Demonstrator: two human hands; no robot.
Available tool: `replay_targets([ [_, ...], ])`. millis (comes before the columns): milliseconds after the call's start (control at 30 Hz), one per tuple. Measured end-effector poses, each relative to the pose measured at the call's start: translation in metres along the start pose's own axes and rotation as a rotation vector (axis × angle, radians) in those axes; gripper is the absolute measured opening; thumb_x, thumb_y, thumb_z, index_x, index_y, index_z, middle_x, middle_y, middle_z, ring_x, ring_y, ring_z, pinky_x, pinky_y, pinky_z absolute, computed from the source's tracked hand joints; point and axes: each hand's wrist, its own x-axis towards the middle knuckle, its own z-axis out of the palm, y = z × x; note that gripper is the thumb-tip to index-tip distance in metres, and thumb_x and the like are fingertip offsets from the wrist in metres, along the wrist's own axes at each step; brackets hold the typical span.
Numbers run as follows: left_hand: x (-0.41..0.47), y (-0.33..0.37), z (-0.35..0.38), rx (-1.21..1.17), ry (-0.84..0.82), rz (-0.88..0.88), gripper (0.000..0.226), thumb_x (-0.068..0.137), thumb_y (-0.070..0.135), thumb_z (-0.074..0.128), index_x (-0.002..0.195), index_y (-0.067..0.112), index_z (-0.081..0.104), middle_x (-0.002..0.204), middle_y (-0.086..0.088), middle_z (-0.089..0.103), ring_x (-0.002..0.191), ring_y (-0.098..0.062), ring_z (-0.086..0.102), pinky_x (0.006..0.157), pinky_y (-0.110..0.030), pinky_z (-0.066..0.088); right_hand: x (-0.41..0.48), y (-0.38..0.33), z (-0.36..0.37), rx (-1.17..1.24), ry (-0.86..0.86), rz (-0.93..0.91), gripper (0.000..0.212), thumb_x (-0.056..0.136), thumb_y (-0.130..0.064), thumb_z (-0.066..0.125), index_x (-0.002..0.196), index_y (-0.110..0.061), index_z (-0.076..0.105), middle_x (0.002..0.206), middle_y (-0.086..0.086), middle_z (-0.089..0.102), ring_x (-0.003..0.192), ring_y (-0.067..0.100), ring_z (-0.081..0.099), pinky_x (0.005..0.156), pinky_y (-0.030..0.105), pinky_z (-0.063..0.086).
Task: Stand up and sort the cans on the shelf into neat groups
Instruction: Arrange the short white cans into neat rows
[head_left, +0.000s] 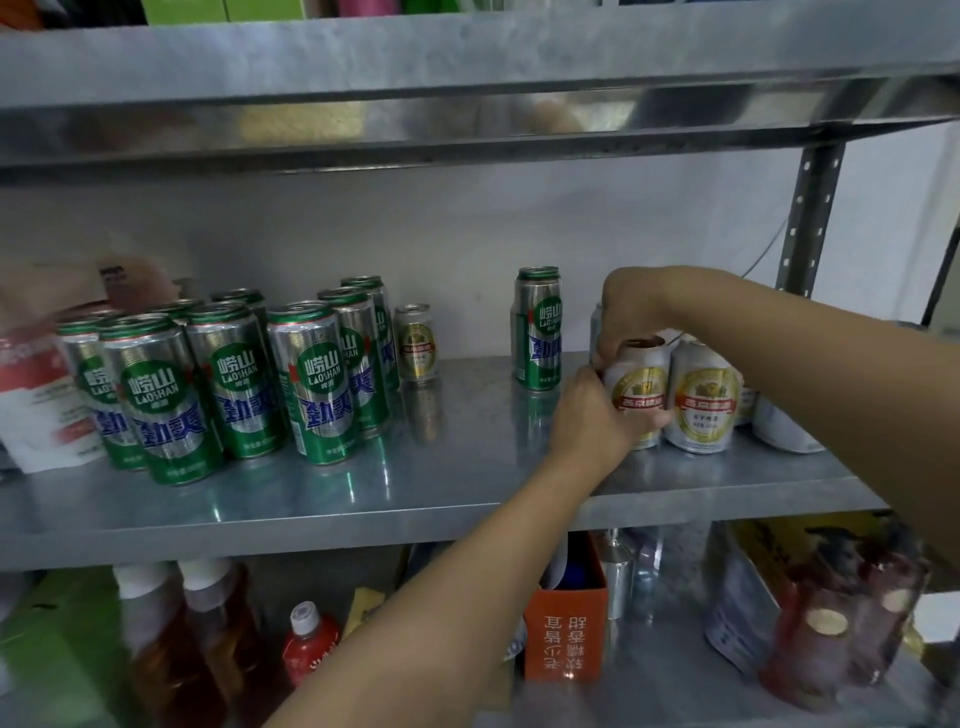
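Note:
On the metal shelf (467, 467), several tall green cans (228, 379) stand grouped at the left. One more green can (540, 327) stands alone at mid-shelf. A short gold-label can (415, 340) stands by itself behind the green group. Several gold-label cans (706, 400) cluster at the right. My left hand (592, 415) grips the front gold can (641, 387) of that cluster from its left side. My right hand (631, 306) reaches over the cluster and holds the same can near its top, covering the cans behind.
A red and white packet (41, 395) stands at the shelf's far left. A shelf post (810, 218) rises at the right. Below are bottles (218, 634), an orange box (566, 634) and jars (831, 634). Bare shelf lies between the two can groups.

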Motion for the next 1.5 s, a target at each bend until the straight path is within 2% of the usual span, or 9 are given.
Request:
replay_targets([
  [167,0.005,-0.012,-0.025,-0.046,0.029,0.022,0.082,0.071,0.054,0.078,0.136,0.016,0.046,0.129,0.0,0.055,0.115,-0.016,0.054,0.093,-0.029,0.048,0.009,-0.011,-0.019,0.148,0.175,-0.005,0.042,0.078,-0.034,0.079,0.074,-0.001,0.052,0.074,0.006,0.052,0.07,0.023,0.053,0.055,0.028,0.04],
  [300,0.022,-0.024,-0.053,-0.158,0.12,-0.024,0.068,0.08,0.053,0.071,0.131,0.014,0.05,0.119,0.001,0.06,0.111,-0.016,0.058,0.095,-0.035,0.051,0.034,-0.028,-0.022,0.239,0.262,-0.014,0.053,0.082,-0.036,0.073,0.115,0.002,0.057,0.105,0.013,0.059,0.09,0.025,0.055,0.067,0.028,0.045],
  [500,0.062,-0.053,-0.082,-0.161,0.181,-0.139,0.056,0.082,0.039,0.074,0.126,0.011,0.053,0.115,-0.006,0.063,0.106,-0.021,0.061,0.095,-0.039,0.051,0.076,-0.048,-0.013,0.441,0.283,0.035,0.073,0.08,-0.04,0.075,0.131,0.001,0.043,0.129,0.016,0.052,0.116,0.03,0.053,0.077,0.031,0.046],
  [633,0.077,-0.065,-0.09,-0.152,0.165,-0.204,0.058,0.083,0.035,0.074,0.13,0.011,0.051,0.123,-0.006,0.06,0.111,-0.022,0.059,0.097,-0.036,0.05,0.096,-0.054,-0.003,0.478,0.218,0.067,0.104,0.076,-0.043,0.078,0.146,0.004,0.017,0.143,0.02,0.04,0.129,0.033,0.044,0.1,0.039,0.047],
  [833,0.086,-0.069,-0.091,-0.121,0.124,-0.231,0.058,0.082,0.034,0.075,0.13,0.014,0.05,0.126,-0.006,0.06,0.113,-0.022,0.058,0.099,-0.039,0.049,0.107,-0.055,0.007,0.505,0.171,0.03,0.083,0.085,-0.031,0.073,0.142,0.007,0.026,0.141,0.021,0.04,0.123,0.032,0.049,0.098,0.039,0.048],
  [1000,0.086,-0.067,-0.089,-0.122,0.109,-0.237,0.06,0.081,0.032,0.076,0.131,0.014,0.049,0.128,-0.006,0.059,0.115,-0.023,0.057,0.099,-0.038,0.049,0.108,-0.052,0.008,0.524,0.185,0.05,0.049,0.076,-0.026,0.08,0.103,0.002,0.05,0.114,0.02,0.06,0.088,0.027,0.056,0.059,0.029,0.047],
  [1167,0.081,-0.059,-0.085,-0.079,0.088,-0.192,0.068,0.08,0.031,0.078,0.136,0.01,0.044,0.133,-0.009,0.057,0.117,-0.024,0.057,0.097,-0.037,0.05,0.092,-0.061,0.0,0.604,0.16,0.004,0.05,0.07,-0.028,0.085,0.098,0.001,0.056,0.104,0.019,0.062,0.092,0.03,0.062,0.082,0.042,0.058],
  [1400,0.052,-0.051,-0.098,-0.062,0.254,-0.151,0.069,0.073,0.035,0.082,0.128,0.015,0.045,0.121,-0.001,0.062,0.103,-0.018,0.061,0.078,-0.028,0.048,0.058,-0.095,-0.004,0.709,0.104,-0.096,0.054,0.063,-0.03,0.089,0.089,-0.002,0.051,0.102,0.013,0.063,0.092,0.029,0.065,0.082,0.044,0.059],
  [1500,0.033,-0.056,-0.122,-0.013,0.327,-0.159,0.066,0.072,0.039,0.082,0.124,0.016,0.049,0.114,0.001,0.065,0.096,-0.018,0.063,0.078,-0.03,0.052,0.046,-0.113,-0.001,0.781,0.106,-0.174,0.066,0.069,-0.033,0.086,0.113,-0.003,0.047,0.109,0.008,0.055,0.102,0.027,0.06,0.087,0.044,0.057],
])
